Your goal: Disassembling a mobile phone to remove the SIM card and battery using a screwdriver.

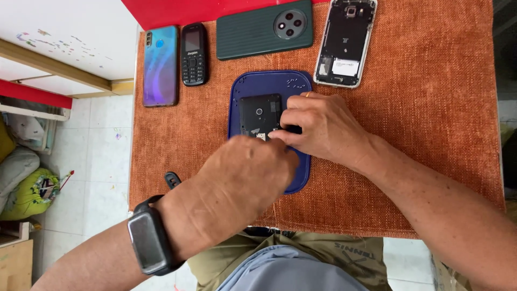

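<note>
Basically, both hands work on the small black opened phone (260,115), which lies on the blue tray (269,83) (catches loose parts). Right hand (320,126) fingers pinched narrow at its edge; left hand (245,180) curled, its grip hidden.

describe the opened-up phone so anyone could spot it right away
Start at the orange cloth covering the table and look along its far edge. The opened phone lies furthest right in that row, beside the dark green phone. It alone has no back, showing its insides.

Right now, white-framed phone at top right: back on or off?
Off. The white-framed phone lies with no back cover; its dark internals and a white label show.
</note>
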